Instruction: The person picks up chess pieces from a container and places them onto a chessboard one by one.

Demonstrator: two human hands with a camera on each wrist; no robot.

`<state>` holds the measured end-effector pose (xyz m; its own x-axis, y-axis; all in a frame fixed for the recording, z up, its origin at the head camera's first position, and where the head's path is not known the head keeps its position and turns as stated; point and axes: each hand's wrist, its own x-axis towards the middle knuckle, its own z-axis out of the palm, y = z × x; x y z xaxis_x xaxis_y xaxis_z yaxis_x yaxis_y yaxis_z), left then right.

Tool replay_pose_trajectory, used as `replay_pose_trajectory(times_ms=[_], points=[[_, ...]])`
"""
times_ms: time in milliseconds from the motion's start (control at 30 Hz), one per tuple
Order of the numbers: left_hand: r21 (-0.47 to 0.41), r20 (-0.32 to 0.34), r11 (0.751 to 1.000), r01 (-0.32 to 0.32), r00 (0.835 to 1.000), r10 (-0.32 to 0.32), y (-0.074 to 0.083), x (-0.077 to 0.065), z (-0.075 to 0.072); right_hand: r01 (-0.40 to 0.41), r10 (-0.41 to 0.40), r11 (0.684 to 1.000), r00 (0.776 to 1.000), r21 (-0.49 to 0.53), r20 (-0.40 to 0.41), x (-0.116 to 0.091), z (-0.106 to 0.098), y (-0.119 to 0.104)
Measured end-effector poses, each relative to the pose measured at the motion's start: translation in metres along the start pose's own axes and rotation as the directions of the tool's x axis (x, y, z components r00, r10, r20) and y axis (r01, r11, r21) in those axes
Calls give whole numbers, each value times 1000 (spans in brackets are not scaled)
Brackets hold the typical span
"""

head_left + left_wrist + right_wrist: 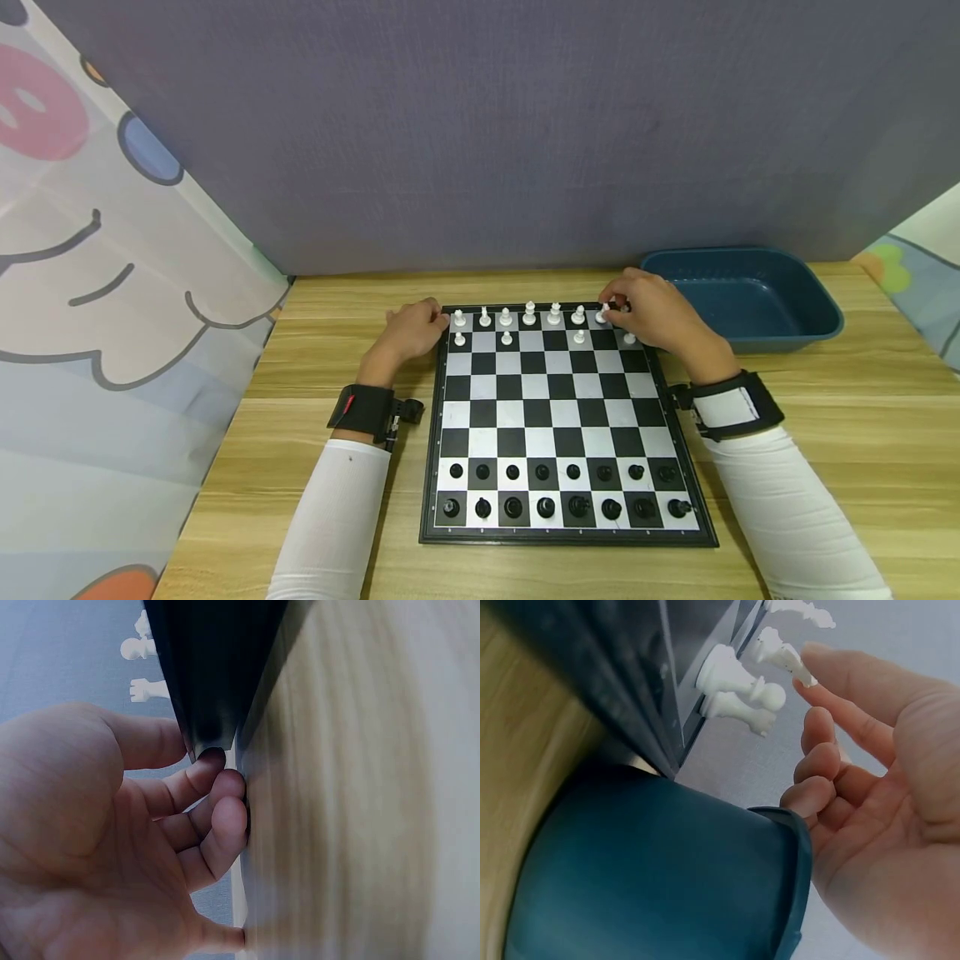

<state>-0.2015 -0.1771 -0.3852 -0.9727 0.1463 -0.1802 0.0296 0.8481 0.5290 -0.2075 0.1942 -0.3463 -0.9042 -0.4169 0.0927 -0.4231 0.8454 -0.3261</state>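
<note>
A black-framed chessboard [522, 387] lies on the wooden table. At its far left corner my left hand [415, 330] pinches the frame; in the left wrist view, the thumb is on one face of the board edge [214, 682] and the index finger curls against the other. My right hand [651, 310] reaches over the far right corner. Its thumb and index finger pinch the top of a white knight [778, 654] on the back row. Beside that knight are a white pawn [731, 675] and a white rook [739, 712].
Several white pieces stand along the far row, with white pawns [506, 338] spaced out before them. Black pieces [546, 507] fill the two near rows. A dark blue basin [821, 312] sits right of the far corner, close under the right forearm. A grey panel [480, 150] rises behind.
</note>
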Motion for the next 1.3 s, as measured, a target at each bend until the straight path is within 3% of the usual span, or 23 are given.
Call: replay_pose_trajectory(times_ms=[800,1300], points=[[8,-10,1000,-2,1000,2,0,0,0,-60,63,994,997,-88,35,2,3,-5],[-2,2,1000,-5,1000,5,1,-1,-1,-66,67,997,997,-34,36,2,-3,-3]])
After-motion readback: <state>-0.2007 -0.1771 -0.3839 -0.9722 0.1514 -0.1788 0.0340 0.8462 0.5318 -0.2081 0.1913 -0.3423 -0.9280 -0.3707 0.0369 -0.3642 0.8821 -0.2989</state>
